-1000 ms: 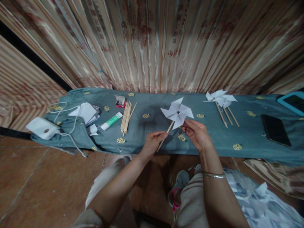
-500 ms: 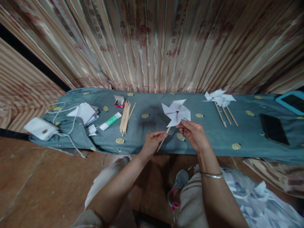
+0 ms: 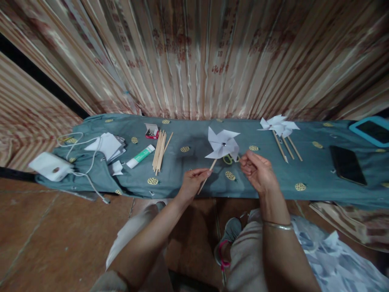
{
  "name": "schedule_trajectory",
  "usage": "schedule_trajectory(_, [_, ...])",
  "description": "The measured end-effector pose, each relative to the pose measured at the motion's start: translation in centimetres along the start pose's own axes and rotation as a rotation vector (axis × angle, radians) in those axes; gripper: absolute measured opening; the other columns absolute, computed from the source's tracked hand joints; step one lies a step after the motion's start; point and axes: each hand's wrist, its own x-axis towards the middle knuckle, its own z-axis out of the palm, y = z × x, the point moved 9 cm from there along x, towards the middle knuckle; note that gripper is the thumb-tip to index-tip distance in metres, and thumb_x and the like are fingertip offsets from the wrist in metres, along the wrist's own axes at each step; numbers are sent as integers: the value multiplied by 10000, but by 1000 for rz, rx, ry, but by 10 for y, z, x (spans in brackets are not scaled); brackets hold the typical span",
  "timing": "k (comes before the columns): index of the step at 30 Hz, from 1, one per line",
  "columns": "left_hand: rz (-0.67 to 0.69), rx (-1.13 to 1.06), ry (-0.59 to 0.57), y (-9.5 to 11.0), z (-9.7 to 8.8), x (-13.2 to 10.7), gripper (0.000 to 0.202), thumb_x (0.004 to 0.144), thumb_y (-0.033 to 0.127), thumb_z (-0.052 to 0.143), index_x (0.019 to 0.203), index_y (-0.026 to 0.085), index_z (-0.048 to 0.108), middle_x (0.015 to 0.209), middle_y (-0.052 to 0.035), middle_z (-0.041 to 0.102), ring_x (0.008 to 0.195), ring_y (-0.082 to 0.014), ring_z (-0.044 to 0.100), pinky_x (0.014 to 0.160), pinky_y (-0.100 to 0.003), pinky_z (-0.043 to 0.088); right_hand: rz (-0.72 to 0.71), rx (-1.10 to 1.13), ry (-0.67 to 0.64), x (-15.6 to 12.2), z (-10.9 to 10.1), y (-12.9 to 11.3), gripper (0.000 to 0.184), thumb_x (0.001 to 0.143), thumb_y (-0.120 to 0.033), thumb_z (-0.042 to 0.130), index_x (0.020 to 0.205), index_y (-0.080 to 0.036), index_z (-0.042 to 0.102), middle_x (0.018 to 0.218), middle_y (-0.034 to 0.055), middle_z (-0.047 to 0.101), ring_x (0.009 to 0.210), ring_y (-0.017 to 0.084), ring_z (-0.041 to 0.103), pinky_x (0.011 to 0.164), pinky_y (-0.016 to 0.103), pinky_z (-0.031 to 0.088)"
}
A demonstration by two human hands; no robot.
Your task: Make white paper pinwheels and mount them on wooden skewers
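Note:
My left hand [image 3: 194, 181] is closed round the wooden stick [image 3: 209, 175] of a white paper pinwheel [image 3: 221, 140], low on the stick. The pinwheel faces up above the cloth, with a shiny round pin at its centre. Just right of its blades is my right hand [image 3: 257, 169], apart from the paper, fingers curled together with nothing visible in them. Green-handled scissors [image 3: 227, 159] lie on the cloth beneath the pinwheel, partly hidden by it. To the right, several finished pinwheels [image 3: 280, 125] rest with their sticks toward me.
Left on the patterned cloth [image 3: 194, 182] are wooden sticks [image 3: 160, 152], a small red box of pins [image 3: 151, 132], a glue tube [image 3: 140, 156], white paper pieces [image 3: 107, 147] and a white corded device [image 3: 51, 165]. A black phone [image 3: 348, 165] and blue-framed tablet [image 3: 375, 130] lie right.
My right hand has let go of the pinwheel blade and moved right. The blades have turned a little clockwise. My left hand keeps its hold on the stick.

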Motion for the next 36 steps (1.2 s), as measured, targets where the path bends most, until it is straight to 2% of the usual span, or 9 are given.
schedule_trajectory(3, [-7, 10, -28, -1, 2, -1, 280, 527, 384, 837, 712, 184, 774, 733, -43, 743, 719, -160, 629, 722, -263, 457, -138, 23, 178, 6, -22, -11, 334, 531, -443, 851, 594, -172, 666, 556, -28, 612, 423, 25, 410, 369, 169, 264])
schedule_trajectory(6, [-22, 21, -44, -4, 4, -3, 278, 525, 387, 833, 707, 185, 775, 739, -45, 747, 732, -172, 638, 746, -275, 465, -220, -38, 300, 7, -32, -13, 328, 512, -437, 854, 645, -183, 697, 635, -18, 669, 480, 45, 478, 429, 180, 352])
schedule_trajectory(9, [-29, 34, -59, -5, 7, -3, 258, 539, 381, 825, 706, 190, 775, 753, -44, 750, 748, -179, 644, 764, -283, 468, -184, -36, 255, 10, -25, -4, 328, 526, -453, 849, 677, -197, 712, 638, -30, 670, 514, 59, 516, 498, 194, 417])
schedule_trajectory(14, [-30, 21, -58, -5, 7, -3, 242, 545, 363, 828, 708, 192, 774, 745, -43, 746, 744, -180, 645, 763, -290, 468, -105, 3, 150, 10, -11, 6, 289, 550, -436, 848, 647, -215, 689, 594, -44, 641, 521, 79, 539, 540, 218, 444])
schedule_trajectory(23, [-11, 22, -32, -4, 5, -1, 264, 547, 378, 828, 718, 183, 774, 742, -48, 744, 739, -178, 639, 739, -283, 464, -2, 14, 131, 5, -3, 18, 305, 488, -404, 877, 617, -200, 691, 572, -35, 634, 515, 72, 532, 502, 202, 433])
schedule_trajectory(36, [20, 38, -19, -1, 3, 0, 274, 558, 391, 820, 732, 184, 779, 734, -43, 741, 736, -177, 631, 708, -268, 459, 8, -9, 89, 2, 10, 22, 296, 510, -419, 862, 618, -201, 694, 585, -30, 646, 516, 76, 529, 499, 215, 432])
